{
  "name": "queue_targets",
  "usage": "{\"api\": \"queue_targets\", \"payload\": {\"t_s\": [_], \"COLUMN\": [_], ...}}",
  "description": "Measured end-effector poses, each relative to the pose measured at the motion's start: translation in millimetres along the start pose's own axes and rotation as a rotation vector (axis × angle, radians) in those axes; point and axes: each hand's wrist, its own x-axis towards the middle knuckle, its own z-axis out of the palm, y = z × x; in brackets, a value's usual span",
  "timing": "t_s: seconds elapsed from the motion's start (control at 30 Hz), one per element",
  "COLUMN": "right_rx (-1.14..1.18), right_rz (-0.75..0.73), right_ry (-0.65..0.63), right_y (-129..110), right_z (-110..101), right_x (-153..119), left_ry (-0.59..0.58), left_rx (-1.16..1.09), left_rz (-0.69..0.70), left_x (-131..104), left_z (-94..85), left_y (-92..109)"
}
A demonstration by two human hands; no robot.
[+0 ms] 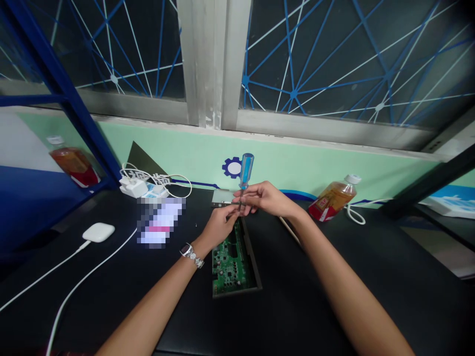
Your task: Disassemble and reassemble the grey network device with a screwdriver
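A screwdriver (247,170) with a clear blue handle stands nearly upright, its shaft between the fingers of my right hand (263,198). The fingers of my left hand (221,223) are pinched together around the lower end of the shaft; what they grip there is too small to make out. Below both hands lies a green circuit board (228,272) in a dark open case (256,269) on the black table. My left hand covers part of the board's far end. A flat silvery panel (221,197) shows just behind the fingers.
The table (297,306) backs onto a green wall under a window. To the left are a lit phone-like screen (163,222), a power strip (154,191) with white cables, and a white charger puck (98,232). A drink bottle (334,198) stands right; another bottle (74,163) is far left.
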Motion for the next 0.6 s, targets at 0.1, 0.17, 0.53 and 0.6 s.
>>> {"api": "queue_targets", "payload": {"t_s": [0.1,0.17,0.53,0.6], "right_rx": [-0.001,-0.011,-0.249,-0.254], "right_rz": [-0.018,-0.046,-0.125,-0.114], "right_ry": [0.066,0.115,0.385,0.373], "right_y": [2.9,4.9,15.0,13.7], "right_z": [2.9,4.8,13.9,15.4], "right_x": [2.4,3.9,12.4,12.6], "left_ry": [0.027,0.094,0.211,0.184], "left_rx": [-0.065,-0.052,-0.027,-0.043], "left_rz": [0.015,0.003,-0.053,-0.052], "left_x": [-0.1,-0.1,0.8,0.5], "left_z": [2.1,3.8,8.9,7.4], "left_y": [0.5,-0.3,-13.9,-12.9]}}
